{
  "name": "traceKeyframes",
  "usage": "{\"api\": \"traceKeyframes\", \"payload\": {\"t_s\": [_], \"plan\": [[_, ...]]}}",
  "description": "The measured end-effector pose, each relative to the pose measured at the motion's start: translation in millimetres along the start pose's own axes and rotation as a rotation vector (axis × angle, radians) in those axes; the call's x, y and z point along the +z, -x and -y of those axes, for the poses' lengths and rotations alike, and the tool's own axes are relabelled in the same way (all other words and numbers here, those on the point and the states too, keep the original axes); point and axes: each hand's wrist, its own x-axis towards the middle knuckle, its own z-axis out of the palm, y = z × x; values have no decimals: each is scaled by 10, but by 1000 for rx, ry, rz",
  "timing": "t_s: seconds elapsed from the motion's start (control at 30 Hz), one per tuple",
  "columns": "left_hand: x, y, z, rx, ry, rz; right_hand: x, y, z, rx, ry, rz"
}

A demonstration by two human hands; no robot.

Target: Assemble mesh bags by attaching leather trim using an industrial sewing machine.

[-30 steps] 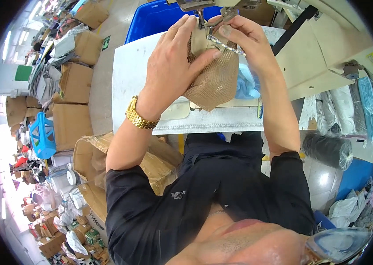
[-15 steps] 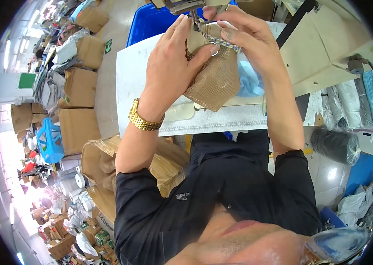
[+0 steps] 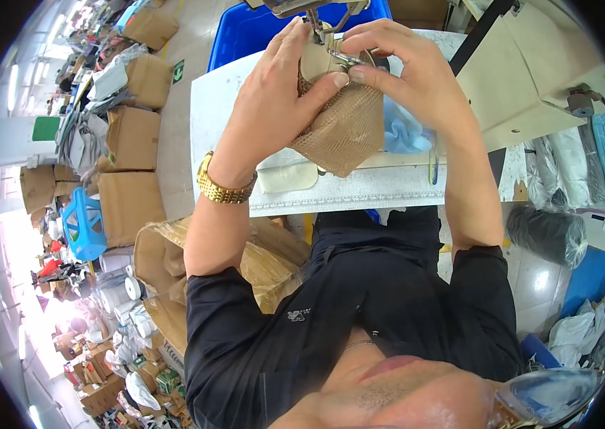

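A tan mesh fabric piece [image 3: 345,132], rounded like a pouch or cap, lies below the needle and presser foot [image 3: 314,27] of a sewing machine. My left hand [image 3: 274,93] holds its left side, fingers stretched along the cloth and thumb pressed on the mesh edge. At the right, my right hand [image 3: 406,71] pinches the upper edge between thumb and fingers. A narrow patterned trim [image 3: 342,57] runs along that edge between my hands, partly covered by my fingers. Whether the needle is in the cloth cannot be made out.
The white sewing table [image 3: 220,136] has a ruler strip along its front edge. Light-blue cloth [image 3: 406,132] lies right of the mesh, near the machine body [image 3: 531,79]. A blue bin [image 3: 234,36] stands behind; an opened carton [image 3: 163,264] sits at my left.
My right hand has shifted slightly, and its thumb now lies closer to my left thumb. The patterned trim shows less. The mesh has moved slightly left.
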Motion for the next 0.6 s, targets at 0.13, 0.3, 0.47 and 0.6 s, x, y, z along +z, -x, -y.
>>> {"api": "traceKeyframes", "payload": {"t_s": [0.13, 0.3, 0.47, 0.6], "plan": [[-13, 8, -2, 19, -6, 20, 57, -32, -73, 46, 135, 9], [-8, 10, 32, 19, -7, 35, 242, -69, -40, 170, 130, -148], [-55, -37, -14, 19, 31, 63, 239, -136, -68, 104, 116, -256], [-49, -55, 44, 18, 19, 65, 302, -130, -111, 8, 128, -385]]}}
